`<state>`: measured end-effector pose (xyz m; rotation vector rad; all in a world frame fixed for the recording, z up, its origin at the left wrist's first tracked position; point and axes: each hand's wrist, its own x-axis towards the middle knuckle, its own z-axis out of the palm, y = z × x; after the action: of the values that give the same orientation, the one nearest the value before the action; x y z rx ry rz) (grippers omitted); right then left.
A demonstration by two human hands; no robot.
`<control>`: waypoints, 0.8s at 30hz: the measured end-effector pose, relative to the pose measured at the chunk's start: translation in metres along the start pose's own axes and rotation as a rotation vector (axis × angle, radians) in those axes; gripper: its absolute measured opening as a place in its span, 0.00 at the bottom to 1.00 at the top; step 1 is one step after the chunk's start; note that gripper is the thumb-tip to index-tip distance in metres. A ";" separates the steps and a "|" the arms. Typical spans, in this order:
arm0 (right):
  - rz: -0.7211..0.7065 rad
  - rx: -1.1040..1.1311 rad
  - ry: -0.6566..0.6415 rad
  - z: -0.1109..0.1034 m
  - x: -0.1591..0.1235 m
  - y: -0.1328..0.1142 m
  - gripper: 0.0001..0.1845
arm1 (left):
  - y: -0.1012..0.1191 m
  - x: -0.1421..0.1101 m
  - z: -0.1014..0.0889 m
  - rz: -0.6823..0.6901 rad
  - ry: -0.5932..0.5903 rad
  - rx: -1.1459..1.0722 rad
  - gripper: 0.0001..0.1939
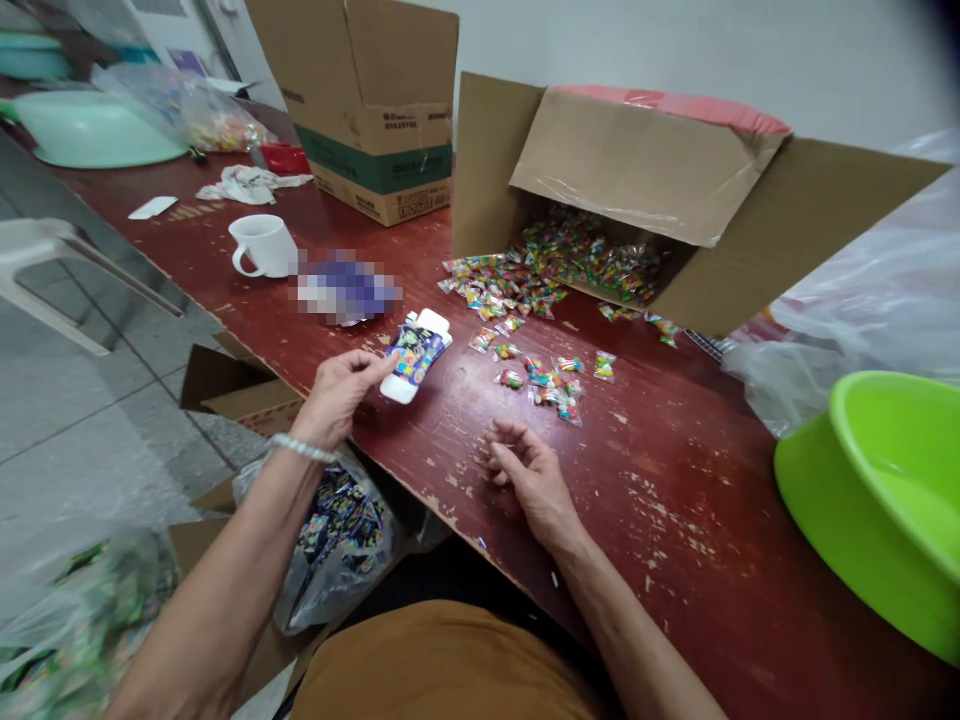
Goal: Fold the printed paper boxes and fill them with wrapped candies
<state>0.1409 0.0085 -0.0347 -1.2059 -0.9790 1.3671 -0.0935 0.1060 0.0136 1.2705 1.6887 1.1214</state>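
Note:
My left hand [343, 392] pinches a small printed candy box [415, 358], dark blue with colourful pictures and white flaps standing out at both ends. It is held just above the table's front edge. My right hand [525, 470] hovers over the red table [600, 560], fingers loosely curled and apart, with nothing visible in them. Beyond it lie several small clear candy packets [551, 380] with coloured sweets inside. A larger heap of the same packets [502, 285] spills from a tipped cardboard carton [645, 155].
A bright green basin [862, 500] stands at the right. A white mug [264, 246] and a blurred purple item [349, 288] sit left of the heap. Another carton [382, 120] stands behind. Below the edge, a plastic bag [341, 530] holds dark printed pieces.

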 end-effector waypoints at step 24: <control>0.076 0.217 -0.311 0.016 -0.036 -0.035 0.21 | 0.006 -0.128 0.035 -0.299 -0.794 -0.646 0.20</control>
<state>0.1303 -0.0216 0.0076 -0.8914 -0.9752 1.7096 -0.0287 -0.0095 0.0128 0.8312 0.7855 0.7326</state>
